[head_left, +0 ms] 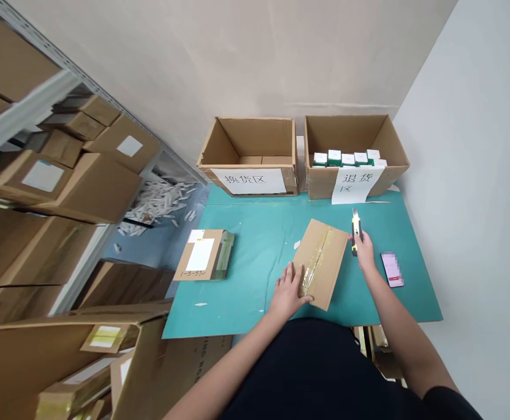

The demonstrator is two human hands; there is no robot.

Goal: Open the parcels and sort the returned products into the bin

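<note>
A taped cardboard box (pixel 323 256) lies at a slant on the green tabletop, a strip of clear yellowish tape running along its upper face. My left hand (pixel 288 290) rests on its lower left corner, fingers spread over the top and thumb along the near edge. Just right of the box, my right hand (pixel 363 249) is closed around a yellow and black box cutter (pixel 356 232), its tip pointing away from me. The cutter looks apart from the tape. Right of that hand lies a phone (pixel 392 269) with a lit, partly blurred screen.
At the back stand two open cartons with handwritten paper signs, the left carton (pixel 248 140) and the right carton (pixel 320 182); the right one holds several small white-and-green boxes (pixel 348 159). A labelled parcel (pixel 202 255) lies left on the table (pixel 250 221). Shelving with boxes (pixel 101 181) lines the left.
</note>
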